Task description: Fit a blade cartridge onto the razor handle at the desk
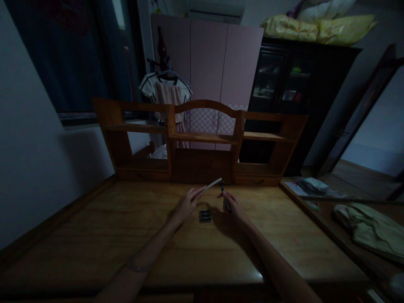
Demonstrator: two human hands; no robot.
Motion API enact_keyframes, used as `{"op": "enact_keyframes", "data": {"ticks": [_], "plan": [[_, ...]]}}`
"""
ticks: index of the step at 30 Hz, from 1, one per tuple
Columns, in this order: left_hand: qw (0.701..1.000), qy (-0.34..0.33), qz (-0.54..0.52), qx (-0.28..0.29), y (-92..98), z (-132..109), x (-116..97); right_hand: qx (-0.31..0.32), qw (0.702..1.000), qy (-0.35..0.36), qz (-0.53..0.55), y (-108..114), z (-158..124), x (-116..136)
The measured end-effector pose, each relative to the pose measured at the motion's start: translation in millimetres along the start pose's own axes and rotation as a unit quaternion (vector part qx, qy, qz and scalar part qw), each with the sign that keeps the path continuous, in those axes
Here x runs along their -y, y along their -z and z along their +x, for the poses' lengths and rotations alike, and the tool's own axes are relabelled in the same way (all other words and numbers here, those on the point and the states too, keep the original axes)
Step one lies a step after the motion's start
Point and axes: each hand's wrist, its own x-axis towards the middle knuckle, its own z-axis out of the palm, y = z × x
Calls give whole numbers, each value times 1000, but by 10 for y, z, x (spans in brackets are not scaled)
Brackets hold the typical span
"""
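Note:
My left hand (188,203) is closed around one end of a slim, pale stick-like thing (213,184), which slants up and to the right. My right hand (233,206) grips a slender dark-handled tool (227,205). Its thin neck and small dark head point up, close to the stick's far tip; whether the two touch, I cannot tell. In the dim light the exact kind of either thing is unclear. Between and just below my hands, three small dark oblong pieces (205,216) lie in a stack-like row on the wooden desk (132,235).
A wooden shelf unit (205,136) with small drawers stands along the desk's back edge. Right of the desk, a lower surface holds a pale cloth bundle (372,227) and plastic packets (315,185). A white wall (38,168) borders the left side.

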Motion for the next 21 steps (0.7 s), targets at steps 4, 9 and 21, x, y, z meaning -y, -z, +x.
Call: {"op": "enact_keyframes", "data": {"ticks": [4, 9, 21], "plan": [[1000, 0, -9, -1, -4, 0, -21, 8, 1000, -1, -10, 3, -11, 32], [1000, -3, -10, 5, -1, 3, -34, 6, 1000, -2, -4, 5, 11, 12], [1000, 11, 0, -9, 4, 12, 11, 8, 1000, -1, 3, -2, -17, 37]]}}
